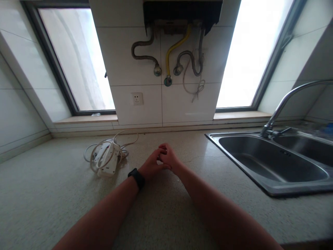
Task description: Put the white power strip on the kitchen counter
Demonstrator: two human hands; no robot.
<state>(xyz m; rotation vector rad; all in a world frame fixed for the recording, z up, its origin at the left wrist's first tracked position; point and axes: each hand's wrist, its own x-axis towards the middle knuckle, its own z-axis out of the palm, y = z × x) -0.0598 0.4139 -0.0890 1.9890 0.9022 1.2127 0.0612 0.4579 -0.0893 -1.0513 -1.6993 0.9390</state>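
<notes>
Over the middle of the speckled countertop (161,215), my left hand (153,163) and my right hand (169,158) meet at the fingers. The fingers of both hands are bent and closed together, overlapping in part. A small gap shows between the hands, and I see no object in them. A black watch (136,178) is strapped round my left wrist. Nearest to my left hand, on its left side, lies a white power strip (110,159) with its cord (91,152) looped loosely over and around it.
A steel double sink (270,159) with a curved tap (283,100) is set into the counter at right. On the tiled wall are a socket (137,98), a yellow hose (169,55) and grey hoses (143,57) under a dark appliance (182,14). Windows stand either side.
</notes>
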